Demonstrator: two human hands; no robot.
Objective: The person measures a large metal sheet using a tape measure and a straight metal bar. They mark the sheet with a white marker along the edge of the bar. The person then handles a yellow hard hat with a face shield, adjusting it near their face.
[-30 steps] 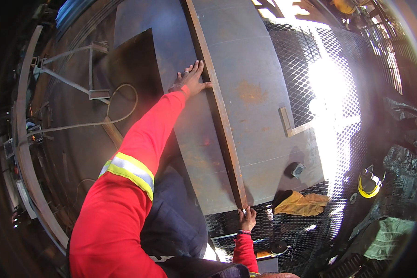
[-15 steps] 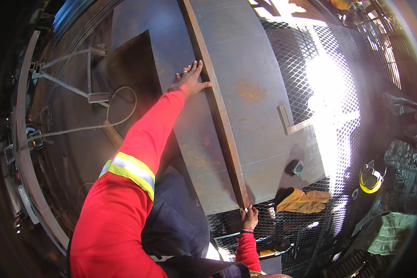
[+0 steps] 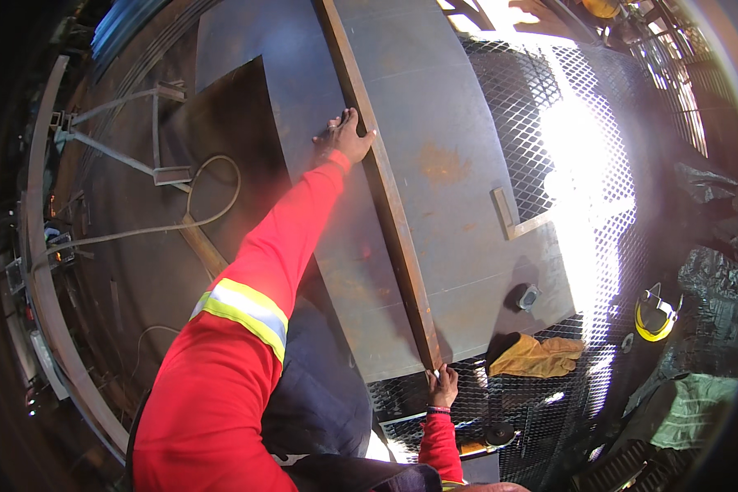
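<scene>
Under both hands (image 3: 344, 138), steel bar (image 3: 394, 238)

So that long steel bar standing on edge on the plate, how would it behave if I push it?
The steel bar looks rigid and probably heavy. Standing on its narrow edge, it may tip; the left hand and right hand steady it.

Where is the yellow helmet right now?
The yellow helmet lies at the head view's right side on the mesh floor, right of the tan gloves.
</scene>
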